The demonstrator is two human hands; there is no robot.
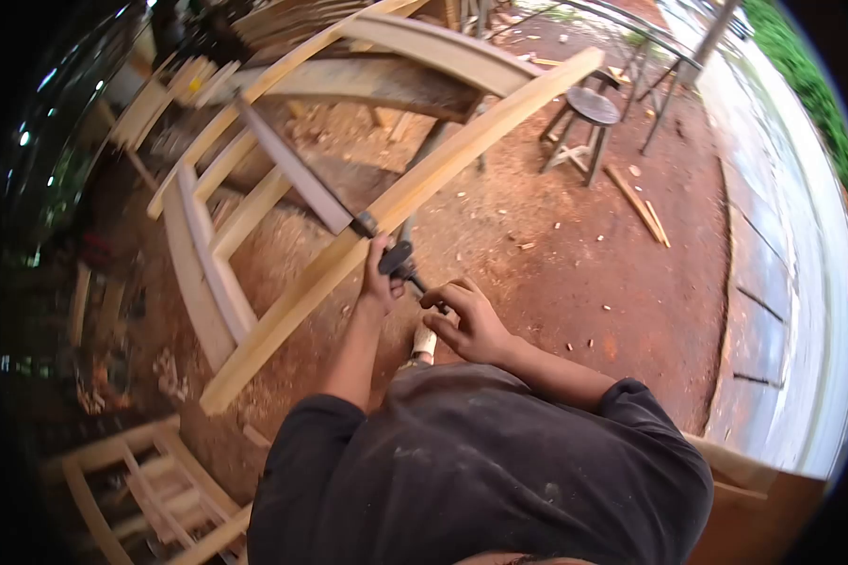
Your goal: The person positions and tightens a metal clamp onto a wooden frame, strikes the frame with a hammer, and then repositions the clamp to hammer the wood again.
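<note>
A bar clamp (398, 259) with a dark head and screw lies across a pale wooden frame (481, 135), against its near long rail. My left hand (379, 281) is wrapped around the clamp's head, just on my side of that rail. At the outer end of the screw, my right hand (466, 320) has its fingers curled and pinched on the handle, which they partly hide. From the clamp head a long grey-brown bar (297, 169) runs over the frame to its far rail.
A round-topped stool (592, 106) stands beyond the frame, with loose wood strips (639, 205) on the reddish dirt floor near it. Another wooden frame (151, 480) is at lower left. Stacked boards (292, 33) lie at the back. Wood chips litter the ground.
</note>
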